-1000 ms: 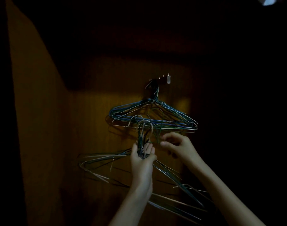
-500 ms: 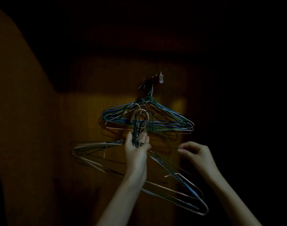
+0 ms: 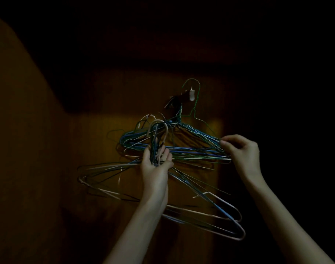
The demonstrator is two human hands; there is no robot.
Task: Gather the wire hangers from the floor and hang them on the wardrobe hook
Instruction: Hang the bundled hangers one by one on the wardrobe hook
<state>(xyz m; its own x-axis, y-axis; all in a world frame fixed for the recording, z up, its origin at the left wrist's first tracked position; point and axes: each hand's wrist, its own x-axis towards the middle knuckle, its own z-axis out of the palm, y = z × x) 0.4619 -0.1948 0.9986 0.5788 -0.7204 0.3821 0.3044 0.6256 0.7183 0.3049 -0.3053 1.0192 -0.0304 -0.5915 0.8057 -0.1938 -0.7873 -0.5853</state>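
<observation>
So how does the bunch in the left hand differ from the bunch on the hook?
The left hand's bunch is gripped by its necks in the left hand, hooks free; the hung bunch hangs from the wardrobe hook. The left hand's bunch sits lower, tilted, mostly pale; the hung bunch is mostly blue-green. Both are wire hangers.

Darkness hides the wardrobe hook's point(image 3: 177, 101) mounting and the wardrobe's point(image 3: 48, 149) upper interior.

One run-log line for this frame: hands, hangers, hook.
left hand: grips hanger bundle by necks | right hand: pinches green hanger, its top loop around hook | hung hangers: on hook
</observation>
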